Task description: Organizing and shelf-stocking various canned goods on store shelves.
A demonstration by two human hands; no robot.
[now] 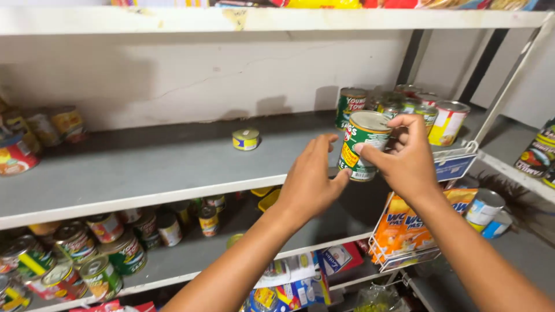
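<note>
Gripping green-labelled tin can (pixel 363 144) by its side wall, right hand (pixel 407 159) is clamping firmly; left hand (pixel 309 176) is hovering open beside it. Likely rigid, hefty, smooth-sided.

Small yellow tin (pixel 245 138) alone on grey shelf (pixel 144 167), cans clustered (pixel 416 107) behind, orange packets (pixel 404 222) in wire rack

Metal can (pixel 362 144) — glossy paper label, dull lid — before a matt grey painted shelf (pixel 133 173).
</note>
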